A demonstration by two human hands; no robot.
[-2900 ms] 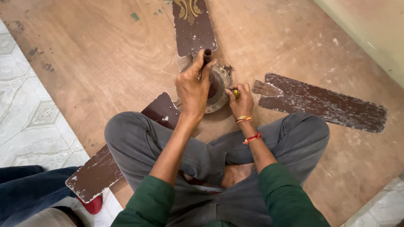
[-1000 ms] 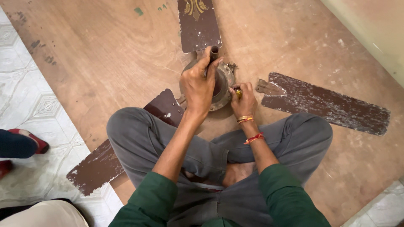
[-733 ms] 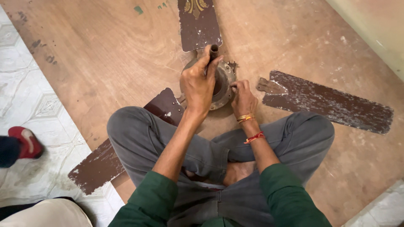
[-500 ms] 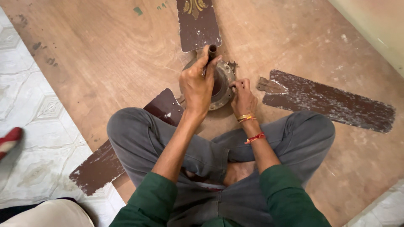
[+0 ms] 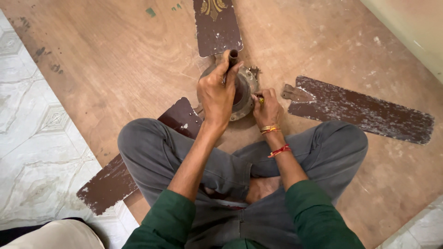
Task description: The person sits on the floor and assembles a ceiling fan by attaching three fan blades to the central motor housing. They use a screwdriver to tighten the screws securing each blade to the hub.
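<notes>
left hand (image 5: 217,94): fingers wrapped round upright fan rod (image 5: 233,57)
right hand (image 5: 267,108): pinching yellow-handled screwdriver (image 5: 260,99), tip toward motor housing (image 5: 247,87), just left

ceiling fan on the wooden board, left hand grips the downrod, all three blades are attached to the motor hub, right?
Not quite. In the head view the right-side blade lies detached, apart from the motor hub. The left hand does grip the downrod.

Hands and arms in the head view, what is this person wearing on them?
Both arms have dark green sleeves pushed up to about the elbows, bare below. The left hand and its wrist wear nothing visible. The right hand has gold-coloured bangles at the wrist and a red thread band a little further up the forearm.
</notes>
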